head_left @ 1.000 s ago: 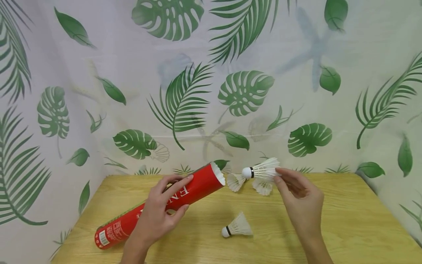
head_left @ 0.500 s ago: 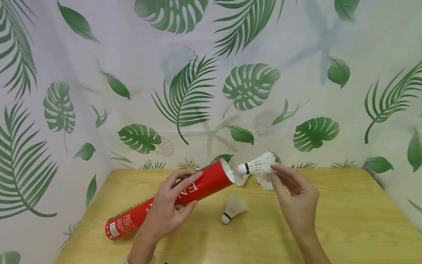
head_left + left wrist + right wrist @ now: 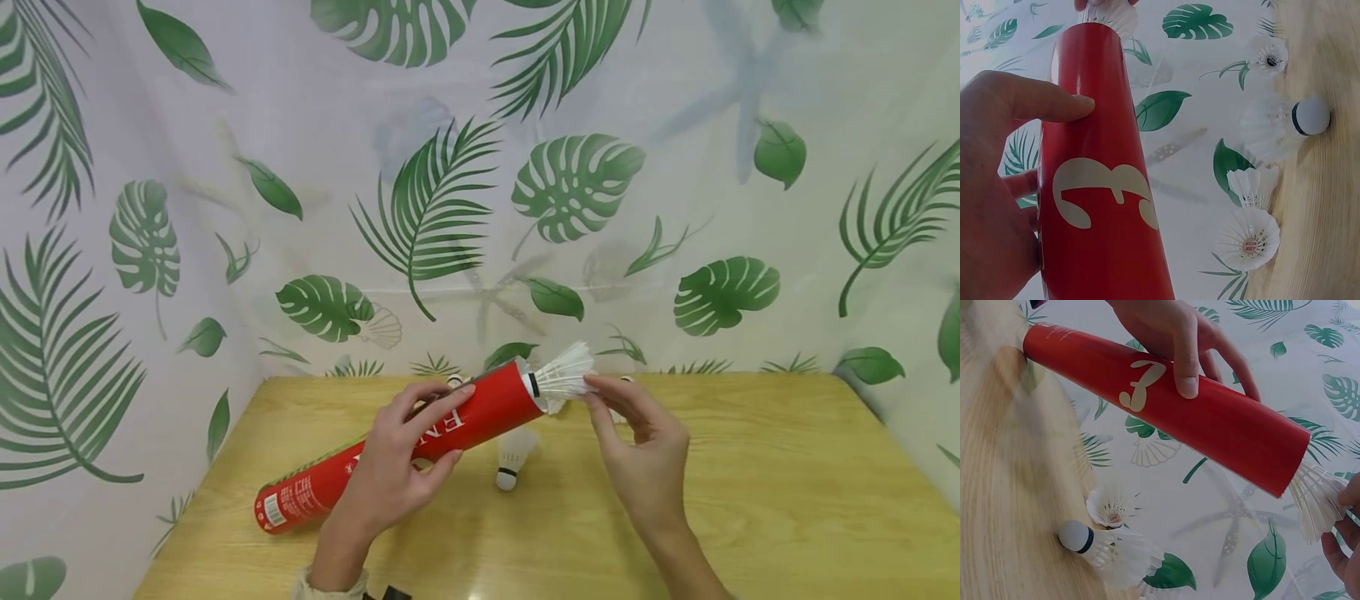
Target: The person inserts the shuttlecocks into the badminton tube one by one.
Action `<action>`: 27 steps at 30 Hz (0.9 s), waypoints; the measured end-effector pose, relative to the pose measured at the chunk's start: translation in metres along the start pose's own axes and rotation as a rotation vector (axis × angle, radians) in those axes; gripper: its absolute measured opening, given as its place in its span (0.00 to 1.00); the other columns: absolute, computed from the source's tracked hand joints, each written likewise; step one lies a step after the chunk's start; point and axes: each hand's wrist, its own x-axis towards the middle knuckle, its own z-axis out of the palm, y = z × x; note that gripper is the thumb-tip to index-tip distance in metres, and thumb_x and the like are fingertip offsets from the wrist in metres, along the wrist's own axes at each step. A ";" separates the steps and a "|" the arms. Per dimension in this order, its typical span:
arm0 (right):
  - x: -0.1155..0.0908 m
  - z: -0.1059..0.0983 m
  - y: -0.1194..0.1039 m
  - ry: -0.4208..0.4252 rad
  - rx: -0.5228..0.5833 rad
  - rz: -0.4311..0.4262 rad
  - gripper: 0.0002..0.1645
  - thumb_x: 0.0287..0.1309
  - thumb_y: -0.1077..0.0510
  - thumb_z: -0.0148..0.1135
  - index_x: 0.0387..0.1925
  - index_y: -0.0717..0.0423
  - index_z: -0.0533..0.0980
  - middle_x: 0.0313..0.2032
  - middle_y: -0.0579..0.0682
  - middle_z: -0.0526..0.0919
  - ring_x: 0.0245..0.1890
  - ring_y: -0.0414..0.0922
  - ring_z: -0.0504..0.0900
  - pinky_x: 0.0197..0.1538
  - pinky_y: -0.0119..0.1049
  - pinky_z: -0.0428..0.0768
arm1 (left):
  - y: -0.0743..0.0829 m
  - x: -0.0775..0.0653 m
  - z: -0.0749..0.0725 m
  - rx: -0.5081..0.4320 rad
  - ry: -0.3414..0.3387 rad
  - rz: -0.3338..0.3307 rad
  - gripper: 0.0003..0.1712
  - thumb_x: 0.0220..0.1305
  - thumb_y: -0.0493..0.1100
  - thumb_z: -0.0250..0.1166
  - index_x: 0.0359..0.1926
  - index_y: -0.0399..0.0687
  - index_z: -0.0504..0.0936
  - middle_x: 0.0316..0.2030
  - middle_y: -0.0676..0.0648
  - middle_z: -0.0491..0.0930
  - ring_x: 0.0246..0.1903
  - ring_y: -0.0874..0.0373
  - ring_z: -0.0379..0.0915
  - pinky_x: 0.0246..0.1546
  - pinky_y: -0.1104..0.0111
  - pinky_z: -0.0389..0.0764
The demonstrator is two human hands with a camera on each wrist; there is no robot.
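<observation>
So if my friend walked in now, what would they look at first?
Probably the bright red tube, held at a slant by the left hand in the middle. Then maybe the white shuttlecock at its open upper end, pinched by the right hand. Behind them, the big green leaves all over the pale backdrop might catch the eye too.

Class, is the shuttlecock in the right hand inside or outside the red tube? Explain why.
Partly inside: the shuttlecock sits tip-first in the red tube, while its feathers stick out, pinched by the right hand.
</observation>
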 end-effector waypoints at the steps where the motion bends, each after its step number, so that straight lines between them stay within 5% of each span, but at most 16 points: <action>1: 0.000 0.001 0.000 -0.008 -0.003 -0.003 0.16 0.56 0.81 0.64 0.45 0.70 0.83 0.43 0.62 0.87 0.43 0.40 0.87 0.50 0.33 0.84 | 0.000 0.001 0.000 0.003 0.000 0.001 0.45 0.55 0.39 0.78 0.72 0.74 0.72 0.65 0.54 0.70 0.61 0.52 0.67 0.48 0.54 0.83; 27: -0.007 0.014 -0.004 -0.137 -0.062 -0.061 0.17 0.57 0.81 0.64 0.45 0.65 0.85 0.44 0.54 0.88 0.49 0.39 0.86 0.55 0.34 0.82 | 0.002 0.001 0.002 -0.001 -0.007 0.023 0.45 0.55 0.38 0.78 0.72 0.71 0.73 0.65 0.52 0.71 0.61 0.51 0.67 0.50 0.52 0.82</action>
